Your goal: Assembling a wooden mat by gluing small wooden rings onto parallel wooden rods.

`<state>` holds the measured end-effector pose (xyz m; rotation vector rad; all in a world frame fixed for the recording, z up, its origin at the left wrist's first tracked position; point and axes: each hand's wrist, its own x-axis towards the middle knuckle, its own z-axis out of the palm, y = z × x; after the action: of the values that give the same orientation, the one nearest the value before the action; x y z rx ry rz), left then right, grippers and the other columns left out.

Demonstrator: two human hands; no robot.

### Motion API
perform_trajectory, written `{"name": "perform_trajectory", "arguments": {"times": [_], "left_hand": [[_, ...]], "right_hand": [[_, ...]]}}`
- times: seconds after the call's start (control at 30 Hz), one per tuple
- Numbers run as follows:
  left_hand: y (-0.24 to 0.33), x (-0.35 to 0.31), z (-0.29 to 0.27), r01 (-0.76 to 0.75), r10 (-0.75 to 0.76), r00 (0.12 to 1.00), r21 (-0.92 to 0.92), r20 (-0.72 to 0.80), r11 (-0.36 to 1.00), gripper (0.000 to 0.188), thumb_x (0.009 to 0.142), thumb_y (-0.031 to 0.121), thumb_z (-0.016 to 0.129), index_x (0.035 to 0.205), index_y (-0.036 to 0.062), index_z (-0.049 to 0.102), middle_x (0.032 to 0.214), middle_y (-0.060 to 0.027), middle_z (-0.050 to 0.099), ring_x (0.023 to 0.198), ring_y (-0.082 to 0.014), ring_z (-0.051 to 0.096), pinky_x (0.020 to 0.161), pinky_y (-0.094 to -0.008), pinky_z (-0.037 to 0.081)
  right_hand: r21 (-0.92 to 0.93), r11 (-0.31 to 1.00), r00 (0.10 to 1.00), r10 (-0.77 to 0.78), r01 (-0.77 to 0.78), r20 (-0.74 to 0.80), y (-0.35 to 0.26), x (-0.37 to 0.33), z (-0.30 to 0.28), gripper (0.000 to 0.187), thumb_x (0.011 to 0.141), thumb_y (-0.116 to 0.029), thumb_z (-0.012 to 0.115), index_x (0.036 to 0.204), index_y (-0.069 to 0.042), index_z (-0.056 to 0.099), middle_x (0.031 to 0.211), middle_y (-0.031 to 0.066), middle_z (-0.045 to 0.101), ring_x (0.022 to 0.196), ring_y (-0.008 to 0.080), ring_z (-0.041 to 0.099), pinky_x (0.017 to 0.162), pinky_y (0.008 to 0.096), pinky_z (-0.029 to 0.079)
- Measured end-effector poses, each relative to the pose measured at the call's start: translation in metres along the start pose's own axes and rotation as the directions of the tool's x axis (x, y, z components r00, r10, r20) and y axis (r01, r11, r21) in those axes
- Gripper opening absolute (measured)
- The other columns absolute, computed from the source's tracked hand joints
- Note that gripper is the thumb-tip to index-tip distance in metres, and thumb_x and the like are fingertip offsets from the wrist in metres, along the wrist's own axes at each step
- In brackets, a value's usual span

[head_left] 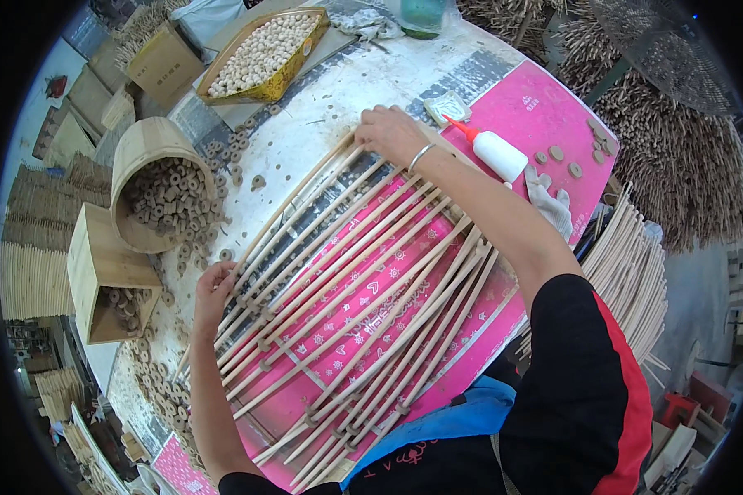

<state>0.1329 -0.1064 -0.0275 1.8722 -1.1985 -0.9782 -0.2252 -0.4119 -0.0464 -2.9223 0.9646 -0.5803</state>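
A row of long, thin pale wooden sticks [394, 271] lies slantwise across the table in front of me, with small brown wooden rings threaded on several of them. My right hand [392, 136], a metal bangle at its wrist, is closed round the far upper end of the outermost sticks. Farther down the same outer side, my left hand [214, 290] pinches the outermost stick near its lower left part. The fingertips of both hands are partly hidden. Closer to my body the sticks cross each other loosely.
A wooden bucket [152, 136] lies tipped with brown rings spilling out, beside a wooden box [93, 276]. Behind stands a yellow tray [266, 92] of pale beads. At right are a white glue bottle [500, 157], a glove [549, 204] and a bundle of sticks [627, 280].
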Motion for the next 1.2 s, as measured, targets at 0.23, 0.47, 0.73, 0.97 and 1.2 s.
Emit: {"name": "perform_trajectory", "arguments": {"times": [0.23, 0.47, 0.73, 0.97, 1.2], "left_hand": [[0.004, 0.001, 0.007, -0.041, 0.043, 0.999, 0.118, -0.013, 0.992, 0.022, 0.094, 0.003, 0.062, 0.114, 0.0055, 0.071, 0.087, 0.0004, 0.057, 0.079, -0.0095, 0.053, 0.072, -0.0265, 0.046], [0.025, 0.014, 0.04, -0.278, 0.272, 0.96, 0.271, 0.061, 0.921, 0.027, 0.088, -0.003, 0.064, 0.113, 0.0051, 0.073, 0.09, -0.0092, 0.061, 0.082, -0.0193, 0.059, 0.076, -0.0304, 0.049], [0.028, 0.01, 0.054, -0.291, 0.286, 0.956, 0.286, 0.061, 0.913, 0.031, 0.092, 0.0, 0.063, 0.121, 0.0048, 0.071, 0.091, -0.0105, 0.06, 0.088, -0.0227, 0.06, 0.081, -0.0333, 0.048], [0.055, -0.066, 0.074, -0.428, 0.554, 0.831, 0.578, -0.051, 0.695, 0.045, 0.092, 0.009, 0.065, 0.137, 0.0064, 0.059, 0.125, -0.0187, 0.063, 0.113, -0.0375, 0.06, 0.096, -0.0444, 0.048], [0.056, -0.178, 0.109, -0.406, 0.415, 0.899, 0.629, 0.143, 0.663, 0.045, 0.084, 0.01, 0.072, 0.129, 0.0122, 0.067, 0.118, -0.0106, 0.062, 0.107, -0.0324, 0.059, 0.091, -0.0453, 0.048]], "right_hand": [[0.078, 0.996, 0.996, -0.041, 0.047, -0.076, -0.021, -0.034, 0.002, 0.003, 0.083, -0.021, 0.07, 0.081, -0.018, 0.069, 0.096, -0.0008, 0.063, 0.1, 0.02, 0.06, 0.088, 0.0376, 0.048], [0.213, 0.977, 1.0, -0.001, -0.001, 0.01, -0.013, -0.041, -0.007, 0.004, 0.085, -0.016, 0.069, 0.084, -0.016, 0.072, 0.092, 0.0026, 0.065, 0.1, 0.0244, 0.062, 0.085, 0.0395, 0.051], [0.669, 0.696, 0.879, 0.458, -0.26, -0.135, 0.007, -0.12, -0.081, 0.013, 0.091, -0.007, 0.068, 0.102, -0.002, 0.072, 0.092, 0.0078, 0.07, 0.081, 0.0179, 0.067, 0.072, 0.03, 0.052], [0.499, 0.863, 0.995, 0.096, -0.081, -0.004, -0.087, -0.219, -0.113, 0.016, 0.091, -0.014, 0.069, 0.107, -0.011, 0.071, 0.108, 0.0067, 0.07, 0.105, 0.0287, 0.064, 0.094, 0.0427, 0.05], [0.402, 0.915, 0.999, 0.052, -0.046, -0.005, -0.142, -0.267, -0.104, 0.027, 0.087, -0.013, 0.07, 0.114, -0.011, 0.069, 0.123, 0.006, 0.064, 0.125, 0.026, 0.056, 0.113, 0.0476, 0.036]]}}
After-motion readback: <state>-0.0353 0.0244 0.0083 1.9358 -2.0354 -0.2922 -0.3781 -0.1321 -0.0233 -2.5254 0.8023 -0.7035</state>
